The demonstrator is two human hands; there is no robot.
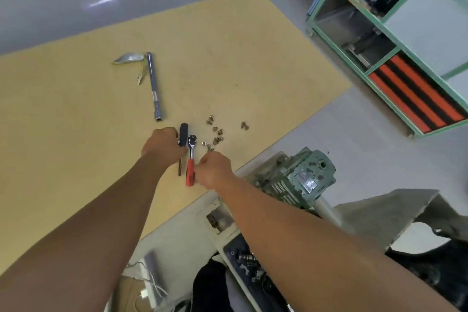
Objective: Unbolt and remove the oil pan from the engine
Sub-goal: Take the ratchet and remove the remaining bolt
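Left grip [162, 145] clasps black-handled tool [182, 135]; right grip [215, 168] pinches red ribbed ratchet [190, 163].

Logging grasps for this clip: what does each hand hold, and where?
Left hand grips the black-handled tool mid-length; right hand holds the ratchet by its red handle.

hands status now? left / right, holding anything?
Left hand: curled round the black-handled tool.
Right hand: fingers curled at the red-handled ratchet; firm grip cannot be told.

A workshop is shown: a ratchet [191, 159], loose bolts [215, 134] and an engine [293, 180] are seen.
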